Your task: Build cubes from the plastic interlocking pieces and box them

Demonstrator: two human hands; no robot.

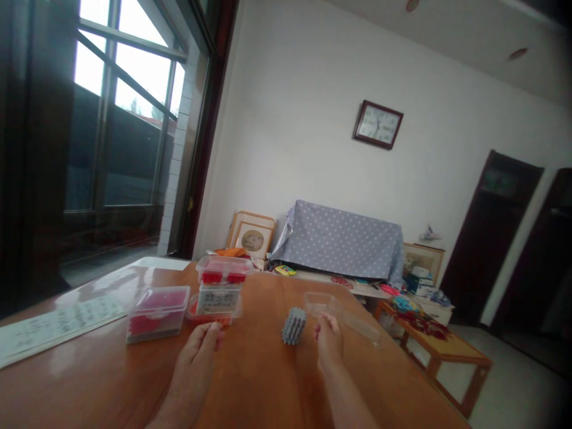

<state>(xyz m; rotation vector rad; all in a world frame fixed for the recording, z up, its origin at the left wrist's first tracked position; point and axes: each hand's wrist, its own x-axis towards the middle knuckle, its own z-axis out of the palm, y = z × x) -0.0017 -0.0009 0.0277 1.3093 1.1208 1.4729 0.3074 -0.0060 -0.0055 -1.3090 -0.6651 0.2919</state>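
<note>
2 bare hands reach over a glossy brown wooden desk (254, 381) in the head view, which sits tilted. At the left, tall dark-framed windows (129, 113) let in daylight. A pale wall (304, 137) carries 1 framed clock (378, 125), and below it a grey dotted cloth (344, 241) drapes something long, with framed pictures (252, 235) leaning to its left. To the right stand a low wooden stand (447, 351) bearing colourful items and, farther back, 2 dark doorways.

On the desk's left side lie a long printed sheet (62, 325) and a clear box (157, 316) with pink contents. Just beside that box rises a stack of 3 containers (218, 300), red showing in the top container and orange in the bottom.

The grey knobbly block (294, 326) rests on the desk between the hands, apart from both and nearer to the right hand (328, 339). That hand has its fingers curled in toward the thumb, near a clear tray (322, 301) and a flat clear piece (363, 329); whether it grips anything, I cannot tell. The left hand (199, 348) is partly closed, thumb on top, its fingertips near the stack's lowest container; whether it touches or holds something is likewise unclear.
</note>
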